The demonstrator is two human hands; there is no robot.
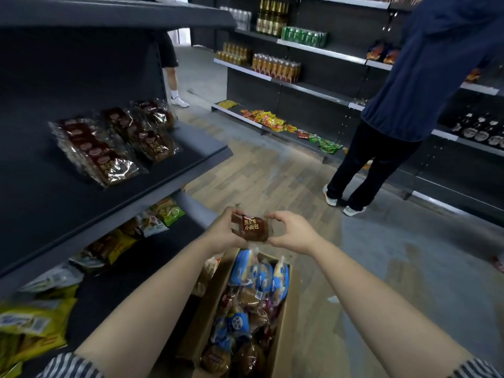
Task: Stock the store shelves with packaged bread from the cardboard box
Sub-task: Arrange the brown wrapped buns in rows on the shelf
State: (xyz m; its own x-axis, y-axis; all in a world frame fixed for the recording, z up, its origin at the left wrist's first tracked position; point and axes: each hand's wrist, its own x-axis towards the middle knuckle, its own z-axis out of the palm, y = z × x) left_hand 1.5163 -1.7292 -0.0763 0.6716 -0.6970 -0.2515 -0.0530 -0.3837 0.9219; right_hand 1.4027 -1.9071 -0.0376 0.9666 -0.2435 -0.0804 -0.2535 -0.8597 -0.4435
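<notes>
Held up in mid-air at about 12 o'clock from the open brown cardboard box (pixel 210 309), clear of its far end: a small dark-brown plastic-wrapped bread packet (pixel 249 227), printed label facing up. Gripped at its 9 o'clock end by the left hand (pixel 222 233), fingers curled round the wrapper edge. Pinched at its 3 o'clock end by the right hand (pixel 290 231), fingers arched over the top and thumb underneath. Long axis lying roughly 9 to 3 o'clock, between the two hands.

Up at about 10 o'clock from the packet, well apart: the dark grey metal middle shelf (pixel 163 170), with larger brown clear-wrapped bread packs (pixel 92 151) lying flat on it in rows. Bare shelf surface at 4 o'clock of those packs, toward the front edge.

Nearer that shelf: the left hand, on the shelf's side of the packet. Probably calls for a swing up toward 10 o'clock, led by the left hand, with the right letting go on the way.

Down in the box: many more blue-and-clear bagged bread packs (pixel 261 279), so stocking seems far from finished.
</notes>
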